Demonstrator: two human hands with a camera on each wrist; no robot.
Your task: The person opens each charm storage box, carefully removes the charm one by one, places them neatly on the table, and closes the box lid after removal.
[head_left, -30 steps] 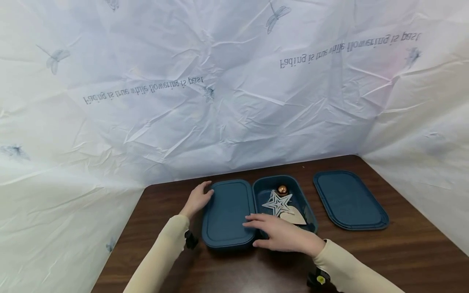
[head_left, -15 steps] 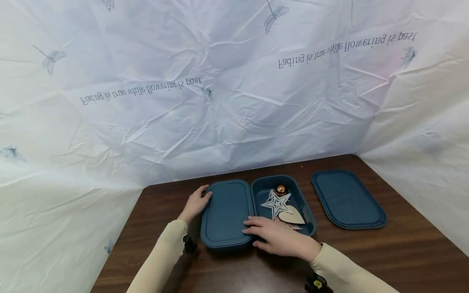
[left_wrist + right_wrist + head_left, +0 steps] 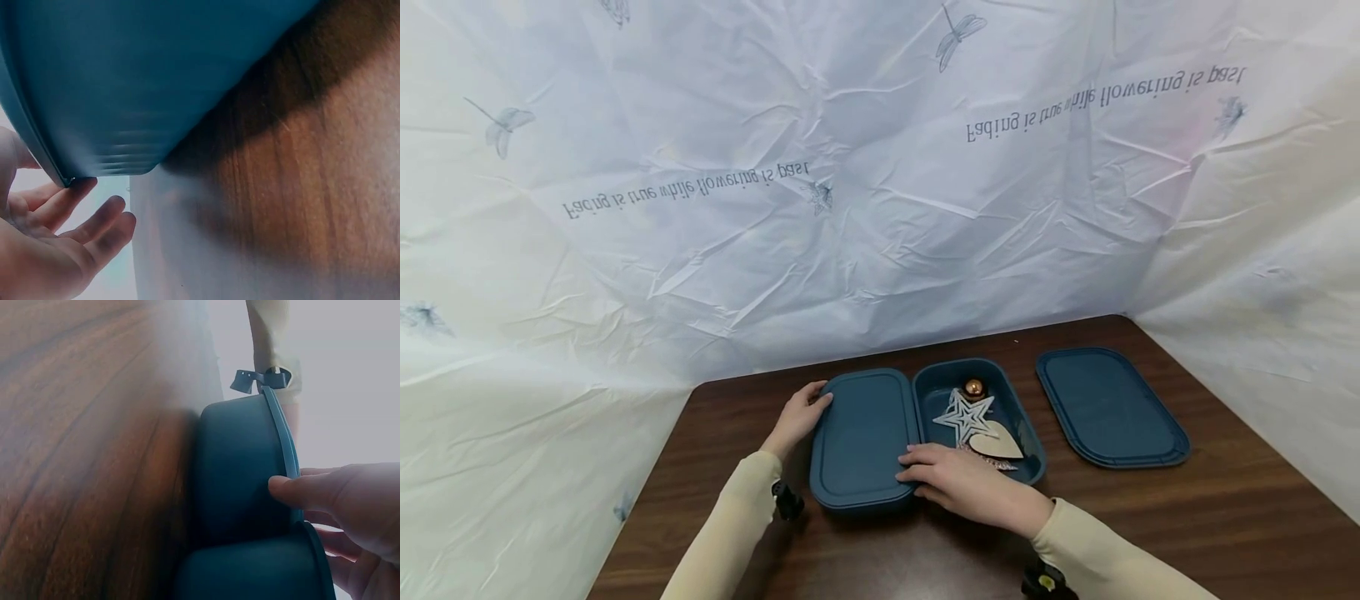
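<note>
A dark blue lidded box (image 3: 865, 437) stands on the table, its lid on top. My left hand (image 3: 797, 419) grips its far left corner. In the left wrist view, fingers (image 3: 72, 197) touch the rim end while others stand apart from it. My right hand (image 3: 966, 483) holds the near right corner; in the right wrist view, its thumb (image 3: 290, 487) presses the wall just below the rim. Against the right side sits an uncovered blue box (image 3: 1028, 425). Inside it lie a white star ornament (image 3: 967, 419), a pale wooden heart (image 3: 997, 441) and a copper-coloured ball (image 3: 974, 387).
A separate blue lid (image 3: 1112, 406) lies flat on the wooden table (image 3: 1187, 508) to the right. A white printed sheet (image 3: 880, 250) hangs behind the table and along its sides. Something pinkish and textured (image 3: 1000, 464) lies partly under the heart.
My right thumb has come in against the lidded box's near corner, and that hand has shifted slightly down, uncovering more of the heart. My left hand stays at the far left corner.
</note>
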